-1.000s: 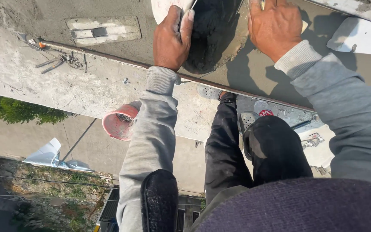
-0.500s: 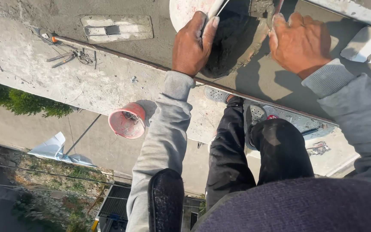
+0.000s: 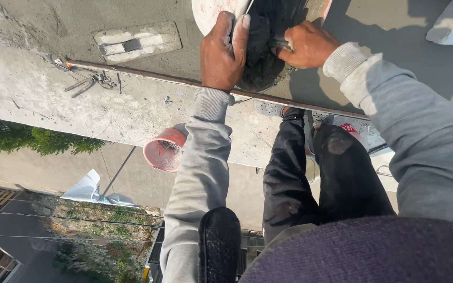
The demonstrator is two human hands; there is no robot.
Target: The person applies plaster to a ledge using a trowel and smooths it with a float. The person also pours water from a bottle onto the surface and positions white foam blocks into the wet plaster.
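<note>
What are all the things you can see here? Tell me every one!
Pan: one, white, top middle, full of mortar.
Mortar: one dark grey heap, in the pan.
Float: one, grey, lying on the wet wall top, upper left.
Rod: one, rusty, along the wall edge.
Bucket: one, pink, below the ledge.
Trees: green, far below on the left.
Left hand: one, gripping the pan's rim.
Right hand: one, in the mortar, holding something thin.
Legs: two, black trousers, middle.
</note>
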